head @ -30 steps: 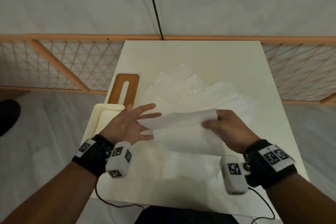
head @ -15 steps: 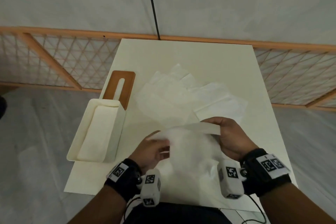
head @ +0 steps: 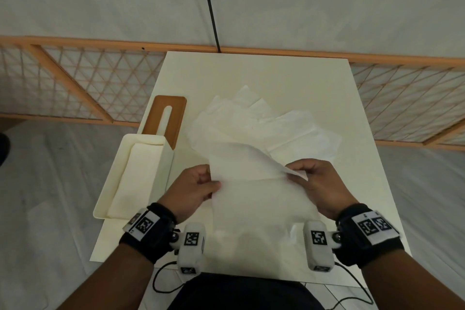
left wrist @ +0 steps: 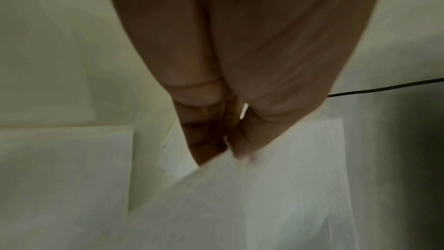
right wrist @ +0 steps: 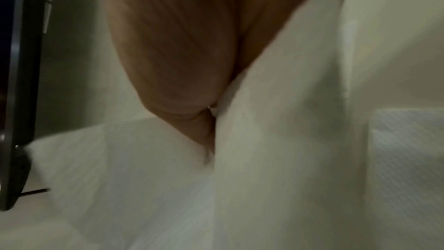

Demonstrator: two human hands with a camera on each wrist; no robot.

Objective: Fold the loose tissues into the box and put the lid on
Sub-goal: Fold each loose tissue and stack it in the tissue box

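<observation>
Both hands hold one white tissue up over the near part of the table. My left hand pinches its left edge, seen close in the left wrist view as thumb and fingers closed on the tissue. My right hand pinches the right edge, where the tissue drapes across the palm. Several loose tissues lie spread behind it. The cream box stands open at the left edge with folded tissue inside. Its brown slotted lid lies flat behind the box.
The small cream table stands against a wooden lattice rail. A black cable runs up the wall behind. The box overhangs the table's left edge. Thin wrist cables hang off the near edge.
The left hand went from spread open beside the tissue to pinching its left edge. Both hands have raised the sheet, and its top edge now curls toward the far side.
</observation>
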